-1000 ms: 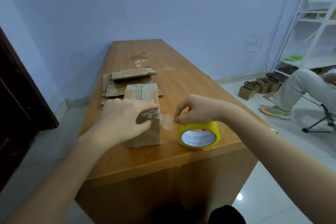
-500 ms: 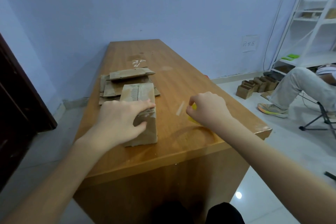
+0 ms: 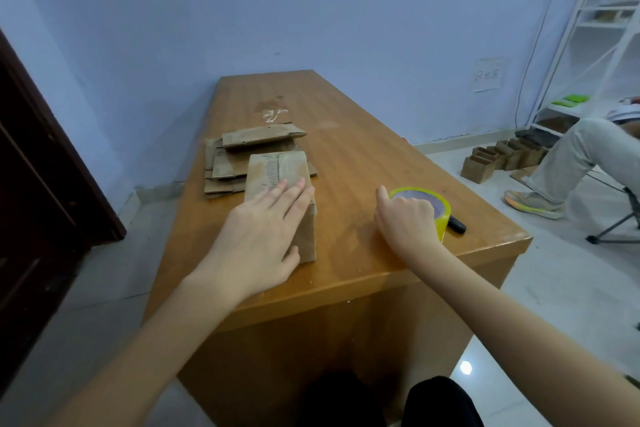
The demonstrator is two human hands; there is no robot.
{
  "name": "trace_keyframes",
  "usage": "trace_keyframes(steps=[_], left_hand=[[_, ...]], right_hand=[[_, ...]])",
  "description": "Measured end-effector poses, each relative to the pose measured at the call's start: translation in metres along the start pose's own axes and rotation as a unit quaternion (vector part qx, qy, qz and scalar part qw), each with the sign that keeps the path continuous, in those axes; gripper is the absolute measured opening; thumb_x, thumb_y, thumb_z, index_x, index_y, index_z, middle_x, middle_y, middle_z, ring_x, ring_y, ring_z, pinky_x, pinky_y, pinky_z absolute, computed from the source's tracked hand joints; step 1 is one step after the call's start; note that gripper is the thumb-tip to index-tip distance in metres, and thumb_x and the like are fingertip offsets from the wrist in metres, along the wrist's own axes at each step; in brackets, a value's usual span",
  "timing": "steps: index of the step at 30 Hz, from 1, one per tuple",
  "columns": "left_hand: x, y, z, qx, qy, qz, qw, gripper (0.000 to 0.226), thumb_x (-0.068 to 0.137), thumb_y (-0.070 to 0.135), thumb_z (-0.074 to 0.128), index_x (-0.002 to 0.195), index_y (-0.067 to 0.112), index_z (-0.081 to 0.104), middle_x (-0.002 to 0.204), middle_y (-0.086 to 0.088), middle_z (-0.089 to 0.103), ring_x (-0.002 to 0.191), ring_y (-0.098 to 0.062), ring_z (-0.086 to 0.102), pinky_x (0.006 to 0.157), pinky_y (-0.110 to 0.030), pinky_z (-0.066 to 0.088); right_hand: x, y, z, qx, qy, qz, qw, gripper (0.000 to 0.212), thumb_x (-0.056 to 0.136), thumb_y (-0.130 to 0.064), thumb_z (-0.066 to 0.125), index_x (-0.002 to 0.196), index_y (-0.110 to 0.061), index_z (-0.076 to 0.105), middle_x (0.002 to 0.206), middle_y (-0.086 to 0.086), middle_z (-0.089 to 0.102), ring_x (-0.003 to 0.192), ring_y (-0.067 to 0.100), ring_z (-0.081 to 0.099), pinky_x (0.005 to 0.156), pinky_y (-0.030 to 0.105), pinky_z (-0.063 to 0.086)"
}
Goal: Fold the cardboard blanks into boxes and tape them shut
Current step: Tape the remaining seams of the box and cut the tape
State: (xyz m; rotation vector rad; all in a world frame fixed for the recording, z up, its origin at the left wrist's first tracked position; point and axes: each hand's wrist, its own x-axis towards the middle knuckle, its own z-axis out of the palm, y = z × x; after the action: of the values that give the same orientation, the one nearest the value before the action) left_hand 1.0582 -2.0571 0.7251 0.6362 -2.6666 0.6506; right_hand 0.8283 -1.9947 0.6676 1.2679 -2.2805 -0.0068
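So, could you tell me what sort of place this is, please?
Probably a small packing workroom: flat cardboard blanks stacked on a wooden table, made-up boxes lined up on the floor, and white metal shelving.

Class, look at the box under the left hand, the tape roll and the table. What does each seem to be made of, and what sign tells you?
Box: brown cardboard, matte, with creased, worn faces.
Tape roll: likely plastic tape, yellow and glossy.
Table: wood or wood-look laminate; grain lines and a smooth sheen, so which is unclear.
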Motion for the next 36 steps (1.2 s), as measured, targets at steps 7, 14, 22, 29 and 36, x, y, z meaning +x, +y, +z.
trace_keyframes(steps=[7,14,22,29,36], left_hand=[[0.005,0.003,-0.007,-0.071,-0.011,-0.028,0.997,0.084,0.084,0.03,0.063,0.15,0.013,0.015,0.154,-0.004,0.025,0.122,-0.014,0.053,0.078,-0.018,0.049],[-0.005,-0.011,-0.01,-0.29,-0.024,-0.132,0.948,0.096,0.088,0.031,0.061,0.147,0.037,-0.014,0.143,0.024,-0.034,0.137,-0.005,-0.023,0.112,-0.033,-0.004],[-0.04,-0.064,0.011,-0.548,-0.044,-0.163,0.819,0.084,0.086,-0.014,0.048,0.139,0.049,0.027,0.148,0.036,0.013,0.138,0.012,0.01,0.118,-0.028,0.01],[-0.025,-0.052,0.019,-0.545,-0.042,-0.081,0.833,0.058,0.094,0.004,0.05,0.138,0.038,0.034,0.142,0.043,0.021,0.135,0.017,0.008,0.101,0.004,0.01],[-0.033,-0.064,0.012,-0.501,-0.044,-0.053,0.862,0.051,0.092,0.008,0.054,0.133,0.037,0.044,0.141,0.029,0.036,0.134,0.013,0.022,0.106,-0.002,0.018]], right_hand=[[-0.015,-0.007,-0.028,0.116,0.098,0.038,0.988,0.047,0.077,-0.037,0.069,0.106,-0.001,0.06,0.085,0.013,0.058,0.074,0.03,0.059,0.051,0.029,0.034],[-0.005,-0.025,-0.061,0.508,0.062,-0.237,0.825,0.05,0.081,-0.008,0.052,0.129,-0.016,0.055,0.135,-0.001,0.052,0.125,0.013,0.048,0.095,0.026,0.045],[0.021,-0.011,-0.064,0.564,-0.114,-0.276,0.77,0.054,0.083,-0.003,0.068,0.133,-0.018,0.055,0.141,-0.009,0.049,0.133,0.0,0.039,0.106,0.024,0.039],[0.023,-0.002,-0.074,0.592,-0.248,-0.27,0.718,0.051,0.087,0.003,0.062,0.131,-0.022,0.056,0.145,-0.017,0.044,0.135,-0.007,0.031,0.104,0.017,0.04],[0.019,-0.003,-0.089,0.523,-0.205,-0.295,0.773,0.04,0.085,-0.014,0.069,0.122,-0.03,0.063,0.135,-0.022,0.053,0.13,-0.009,0.038,0.101,0.008,0.036]])
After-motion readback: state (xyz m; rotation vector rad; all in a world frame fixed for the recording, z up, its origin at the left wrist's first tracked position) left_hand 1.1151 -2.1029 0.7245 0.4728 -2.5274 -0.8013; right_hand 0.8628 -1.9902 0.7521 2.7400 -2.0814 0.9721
